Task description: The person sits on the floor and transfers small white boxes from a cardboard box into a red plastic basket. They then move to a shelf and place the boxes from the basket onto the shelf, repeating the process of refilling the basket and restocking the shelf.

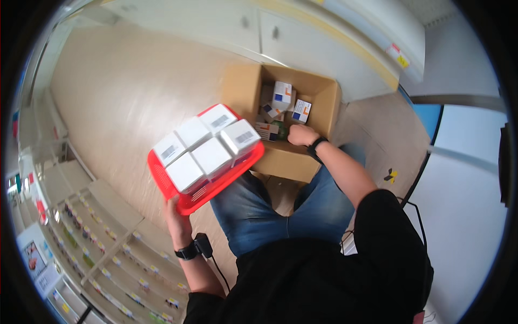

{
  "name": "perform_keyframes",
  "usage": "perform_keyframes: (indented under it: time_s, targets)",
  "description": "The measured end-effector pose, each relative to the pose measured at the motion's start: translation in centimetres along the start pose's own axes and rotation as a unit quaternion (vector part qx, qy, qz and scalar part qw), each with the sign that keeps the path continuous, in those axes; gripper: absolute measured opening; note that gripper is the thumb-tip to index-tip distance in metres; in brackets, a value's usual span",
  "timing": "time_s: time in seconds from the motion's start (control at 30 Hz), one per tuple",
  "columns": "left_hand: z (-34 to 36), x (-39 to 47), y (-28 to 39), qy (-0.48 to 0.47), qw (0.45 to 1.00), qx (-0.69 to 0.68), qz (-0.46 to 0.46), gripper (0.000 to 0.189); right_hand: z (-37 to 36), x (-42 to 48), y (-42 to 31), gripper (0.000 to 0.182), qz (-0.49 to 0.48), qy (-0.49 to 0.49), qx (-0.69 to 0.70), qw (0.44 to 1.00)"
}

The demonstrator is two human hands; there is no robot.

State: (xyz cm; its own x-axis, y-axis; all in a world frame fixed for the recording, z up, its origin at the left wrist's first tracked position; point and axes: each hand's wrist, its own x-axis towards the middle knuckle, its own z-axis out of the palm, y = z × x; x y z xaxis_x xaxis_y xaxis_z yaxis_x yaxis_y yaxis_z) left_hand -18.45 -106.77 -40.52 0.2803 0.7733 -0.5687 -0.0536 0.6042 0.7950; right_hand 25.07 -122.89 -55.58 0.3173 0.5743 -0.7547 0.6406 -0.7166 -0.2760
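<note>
My left hand grips the near left corner of a red plastic basket, which is tilted above my left thigh. Several white cartons, some with barcodes on top, stand packed in two rows in it. My right hand reaches into an open cardboard box between my knees. Its fingers are curled and partly hidden, so I cannot tell whether they hold anything. Loose in the box lie several white, blue and orange cartons, one just above my right hand. Something green shows among them.
White cabinet doors rise directly behind the cardboard box. Shelving with price tags runs along the left. Black-and-yellow tape marks the floor on the right. A cable hangs from the device on my left wrist.
</note>
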Motion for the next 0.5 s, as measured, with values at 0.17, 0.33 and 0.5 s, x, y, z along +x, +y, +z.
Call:
perform_keyframes:
  time_s: [0.17,0.33,0.5]
  targets:
    - [5.9,-5.3,10.4,-0.025,1.0,-0.001,-0.001,0.052,-7.2,-14.0,-4.3,0.028,-0.117,0.166,0.255,0.945]
    - [7.1,-12.2,20.3,-0.076,0.997,-0.016,0.026,0.053,-21.8,-33.2,-16.6,0.051,-0.334,0.272,0.232,0.872]
    - [7.5,-18.3,29.6,-0.125,0.991,-0.044,0.016,0.057,-29.7,-45.6,-23.9,0.062,-0.409,0.257,0.023,0.875]
